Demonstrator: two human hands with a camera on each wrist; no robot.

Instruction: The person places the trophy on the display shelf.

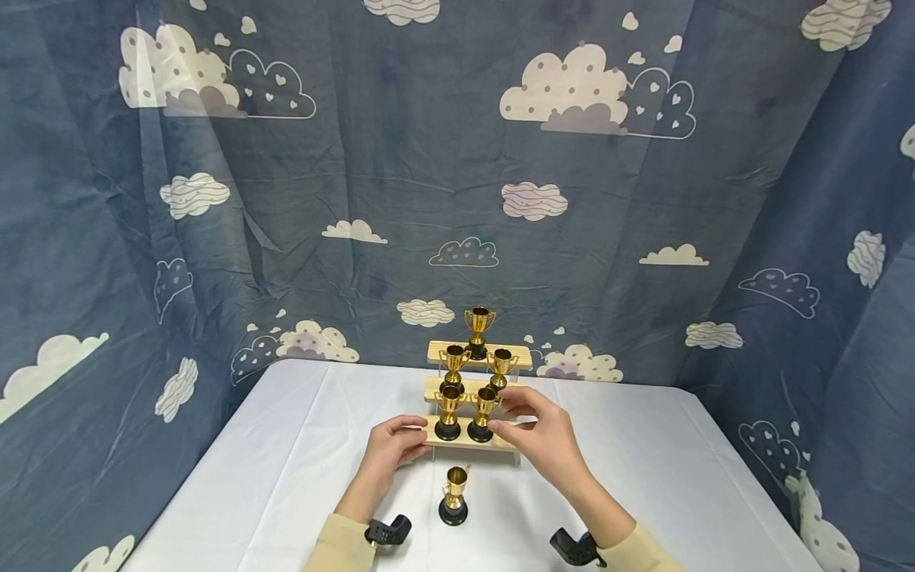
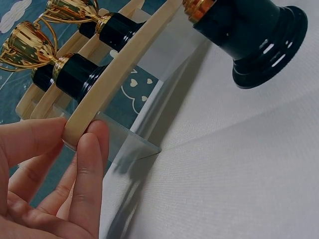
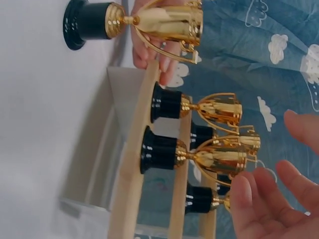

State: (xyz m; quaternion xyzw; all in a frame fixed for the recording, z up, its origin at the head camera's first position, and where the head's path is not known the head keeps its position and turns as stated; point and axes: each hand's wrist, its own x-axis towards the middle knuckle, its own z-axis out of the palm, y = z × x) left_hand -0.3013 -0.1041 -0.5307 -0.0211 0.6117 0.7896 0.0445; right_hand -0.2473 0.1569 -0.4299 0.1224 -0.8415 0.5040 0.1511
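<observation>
A small three-tier rack with wooden boards [image 1: 499,446] on clear supports holds gold trophy cups with black bases. My left hand [image 1: 391,449] pinches the left end of the lowest board [image 2: 79,124] between thumb and fingers. Two cups stand on that board, a left one [image 1: 448,409] and a right one [image 1: 484,409]. My right hand [image 1: 549,437] is beside the right cup, its thumb and fingers apart. In the right wrist view the fingertips [image 3: 242,191] lie close to that cup's rim; whether they touch is unclear. Another trophy cup [image 1: 454,496] stands upright on the table before the rack.
Two cups stand on the middle board, a left one [image 1: 453,361] and a right one [image 1: 502,361], with a single cup [image 1: 479,326] on the top board. A white cloth covers the table [image 1: 286,469]. Blue cloud-print curtains [image 1: 400,175] hang behind and at both sides.
</observation>
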